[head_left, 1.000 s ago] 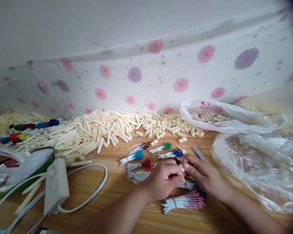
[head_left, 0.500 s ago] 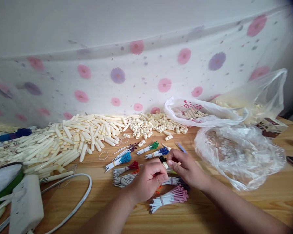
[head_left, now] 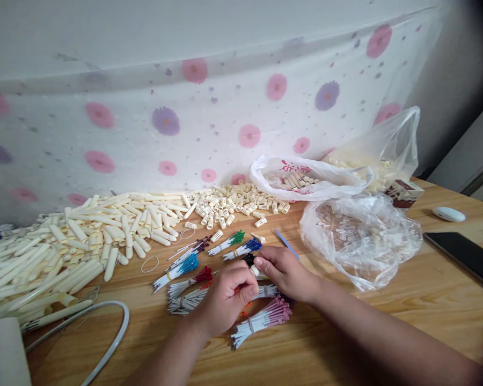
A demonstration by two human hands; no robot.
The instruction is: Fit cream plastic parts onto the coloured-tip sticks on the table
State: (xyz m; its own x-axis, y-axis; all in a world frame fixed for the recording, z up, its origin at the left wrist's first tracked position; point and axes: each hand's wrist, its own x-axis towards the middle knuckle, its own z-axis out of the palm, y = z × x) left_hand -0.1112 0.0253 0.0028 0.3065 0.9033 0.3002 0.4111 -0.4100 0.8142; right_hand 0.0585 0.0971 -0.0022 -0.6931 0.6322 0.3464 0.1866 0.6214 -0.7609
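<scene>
My left hand is closed, with thumb and fingertips pressed together; what they pinch is hidden. Close beside it, my right hand pinches around a small cream plastic piece, which shows between the two hands. Under and around them lie banded bundles of thin white sticks with coloured tips. The pink-tipped bundle is nearest to me. To the left are a light-blue-tipped bundle and a red-tipped bundle. Behind sit a green-tipped bundle and a blue-tipped bundle.
A heap of long cream tubes spreads over the left, beside short slotted cream pieces. Plastic bags stand at right, near a small box, a white mouse-like object and a phone. A white cable loops at left.
The view has turned to the right, so everything sits further left and more of the phone shows. My hands stay close together, the right now nearer the left around the cream piece.
</scene>
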